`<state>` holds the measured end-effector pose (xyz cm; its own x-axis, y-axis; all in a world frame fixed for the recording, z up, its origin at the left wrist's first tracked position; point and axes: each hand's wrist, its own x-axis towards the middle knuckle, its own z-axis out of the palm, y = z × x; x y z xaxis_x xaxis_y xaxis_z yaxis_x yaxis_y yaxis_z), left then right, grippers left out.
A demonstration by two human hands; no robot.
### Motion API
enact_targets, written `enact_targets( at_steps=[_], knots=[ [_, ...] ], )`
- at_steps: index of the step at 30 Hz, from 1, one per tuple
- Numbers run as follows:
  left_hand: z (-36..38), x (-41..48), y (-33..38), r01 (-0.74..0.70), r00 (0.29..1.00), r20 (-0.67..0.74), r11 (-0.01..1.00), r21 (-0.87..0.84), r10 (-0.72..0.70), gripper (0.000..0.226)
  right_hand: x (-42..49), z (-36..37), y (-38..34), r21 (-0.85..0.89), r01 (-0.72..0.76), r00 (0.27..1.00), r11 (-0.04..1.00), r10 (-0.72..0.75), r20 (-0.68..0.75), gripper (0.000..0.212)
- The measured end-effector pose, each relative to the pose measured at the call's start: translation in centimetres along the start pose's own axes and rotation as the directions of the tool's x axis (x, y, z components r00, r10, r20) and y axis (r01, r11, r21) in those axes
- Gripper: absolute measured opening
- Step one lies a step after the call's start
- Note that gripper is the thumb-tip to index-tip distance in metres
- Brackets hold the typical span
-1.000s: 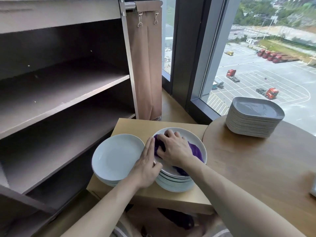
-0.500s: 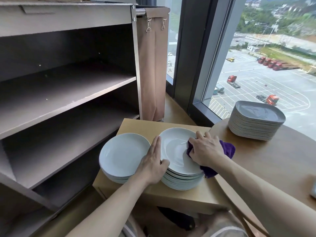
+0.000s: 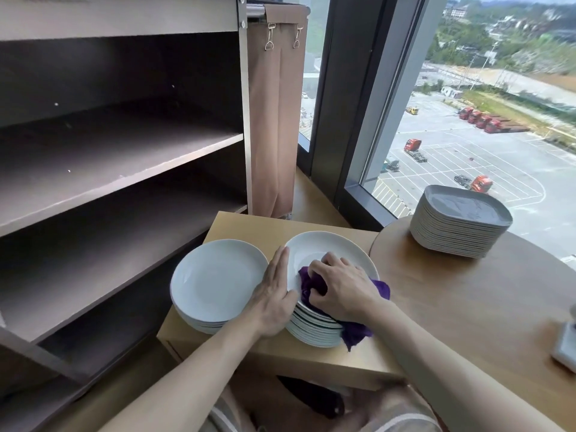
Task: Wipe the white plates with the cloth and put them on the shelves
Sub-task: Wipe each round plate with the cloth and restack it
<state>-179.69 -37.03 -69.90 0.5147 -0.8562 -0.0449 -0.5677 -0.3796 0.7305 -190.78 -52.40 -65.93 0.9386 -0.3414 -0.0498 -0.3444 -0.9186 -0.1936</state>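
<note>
White plates, purple cloth, grey stack

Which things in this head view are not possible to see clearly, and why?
The purple cloth: head view, mostly covered by the right hand gripping it.
Centre of the top white round plate: head view, hidden under cloth and hand.
A pale object on the round wooden table: head view, cut by right edge.
A dark object under the light wooden stand: head view, partly behind it.
</note>
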Motion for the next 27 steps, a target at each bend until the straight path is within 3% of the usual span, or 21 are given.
enact_targets(
  at_steps=[6, 12, 22, 27],
  knots=[
    [0.1, 0.0, -0.1, -0.006, 1.0, -0.005, 1.0, -0.005, 0.006, 0.086, 2.5, 1.1, -0.6, 0.044, -0.002, 0.995, 0.999, 0.006, -0.103, 0.036],
    [0.1, -0.1, 0.4, 0.008, 1.0, -0.029, 1.0, -0.002, -0.009, 0.092, 5.5, 1.7, -0.9, -0.015, -0.068, 0.977, 0.998, 0.064, -0.206, 0.038],
    [-0.2, -0.6, 1.3, 0.059, 0.997, -0.048, 0.993, 0.101, -0.054, 0.088, 4.9, 0.7, 3.0, -0.205, -0.253, 0.956, 0.946, 0.211, -0.206, 0.042],
    [-0.1, -0.5, 1.0, 0.071, 0.997, -0.046, 0.989, 0.133, -0.065, 0.088, 2.8, 0.0, 3.6, -0.153, -0.284, 0.956, 0.947, 0.267, -0.122, 0.044]
  ],
)
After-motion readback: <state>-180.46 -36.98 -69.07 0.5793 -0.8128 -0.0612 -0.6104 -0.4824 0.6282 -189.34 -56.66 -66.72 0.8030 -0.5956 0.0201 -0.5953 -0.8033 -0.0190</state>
